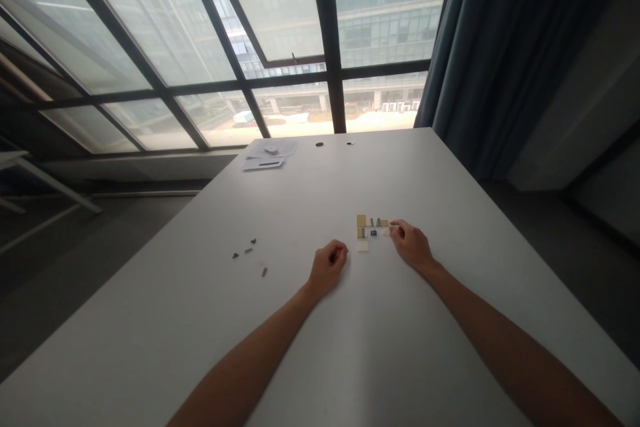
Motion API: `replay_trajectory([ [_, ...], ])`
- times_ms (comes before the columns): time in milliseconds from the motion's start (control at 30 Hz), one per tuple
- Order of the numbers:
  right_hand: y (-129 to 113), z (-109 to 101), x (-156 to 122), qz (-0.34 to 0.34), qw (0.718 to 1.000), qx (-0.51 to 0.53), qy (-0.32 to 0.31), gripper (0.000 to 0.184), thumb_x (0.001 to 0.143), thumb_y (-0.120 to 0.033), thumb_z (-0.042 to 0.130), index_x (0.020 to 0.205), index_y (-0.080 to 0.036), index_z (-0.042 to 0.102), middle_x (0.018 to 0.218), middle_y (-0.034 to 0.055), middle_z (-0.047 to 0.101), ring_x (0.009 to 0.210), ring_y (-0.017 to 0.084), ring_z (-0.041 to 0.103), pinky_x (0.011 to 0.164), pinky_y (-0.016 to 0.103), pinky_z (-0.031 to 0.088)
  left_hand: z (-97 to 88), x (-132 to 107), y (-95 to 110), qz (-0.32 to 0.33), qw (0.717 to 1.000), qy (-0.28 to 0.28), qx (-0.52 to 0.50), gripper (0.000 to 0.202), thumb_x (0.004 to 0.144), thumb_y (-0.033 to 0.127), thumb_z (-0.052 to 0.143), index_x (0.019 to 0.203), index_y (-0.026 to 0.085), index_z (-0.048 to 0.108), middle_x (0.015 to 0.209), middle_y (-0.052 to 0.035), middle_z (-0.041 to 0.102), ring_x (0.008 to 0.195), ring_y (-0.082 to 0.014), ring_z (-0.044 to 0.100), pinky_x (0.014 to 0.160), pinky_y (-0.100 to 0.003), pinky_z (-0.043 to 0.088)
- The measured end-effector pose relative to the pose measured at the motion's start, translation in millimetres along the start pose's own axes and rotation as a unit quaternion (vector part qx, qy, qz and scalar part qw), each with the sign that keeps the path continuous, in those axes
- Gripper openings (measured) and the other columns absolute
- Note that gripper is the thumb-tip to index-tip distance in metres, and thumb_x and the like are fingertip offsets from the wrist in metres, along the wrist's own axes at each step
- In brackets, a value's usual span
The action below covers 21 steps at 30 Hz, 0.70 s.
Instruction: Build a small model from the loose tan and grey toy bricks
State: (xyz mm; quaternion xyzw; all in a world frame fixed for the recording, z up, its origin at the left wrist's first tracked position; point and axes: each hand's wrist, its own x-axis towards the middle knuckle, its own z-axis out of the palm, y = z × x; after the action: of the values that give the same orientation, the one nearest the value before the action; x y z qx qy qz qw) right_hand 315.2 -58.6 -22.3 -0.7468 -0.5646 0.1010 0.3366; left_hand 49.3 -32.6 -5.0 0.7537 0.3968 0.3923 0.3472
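Note:
On the white table (300, 207) lies a small flat assembly of what look like toy building bricks (361, 220), tan along the left and top, with grey and white bits. A small dark piece (373, 233) sits within its outline, and a pale square plate (363, 247) is at its lower left. My right hand (411, 245) is at the assembly's right end, fingertips pinched together; what they grip is too small to make out. Left of the plate, my left hand (329, 267) rests on the tabletop with fingers curled closed, their inside hidden.
Several small dark and grey pieces (265, 272) are scattered to the left of my left hand. Papers (267, 155) lie at the table's far left corner. Two round dark spots (319, 144) mark the far edge. Windows stand beyond, with a blue curtain (480, 67) at right.

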Motion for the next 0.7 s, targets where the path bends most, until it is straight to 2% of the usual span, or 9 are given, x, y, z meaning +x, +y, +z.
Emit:
replay_trajectory([
  [700, 0.7, -3.0, 0.5, -0.002, 1.0, 0.019, 0.005, 0.033, 0.095, -0.042, 0.046, 0.106, -0.023, 0.071, 0.071, 0.0009, 0.067, 0.066, 0.017, 0.059, 0.061, 0.025, 0.034, 1.1, -0.4, -2.1, 0.005, 1.0, -0.009, 0.005, 0.014, 0.087, 0.026, 0.053, 0.079, 0.017, 0.059, 0.058, 0.006, 0.043, 0.054, -0.0091, 0.036, 0.054, -0.022, 0.029],
])
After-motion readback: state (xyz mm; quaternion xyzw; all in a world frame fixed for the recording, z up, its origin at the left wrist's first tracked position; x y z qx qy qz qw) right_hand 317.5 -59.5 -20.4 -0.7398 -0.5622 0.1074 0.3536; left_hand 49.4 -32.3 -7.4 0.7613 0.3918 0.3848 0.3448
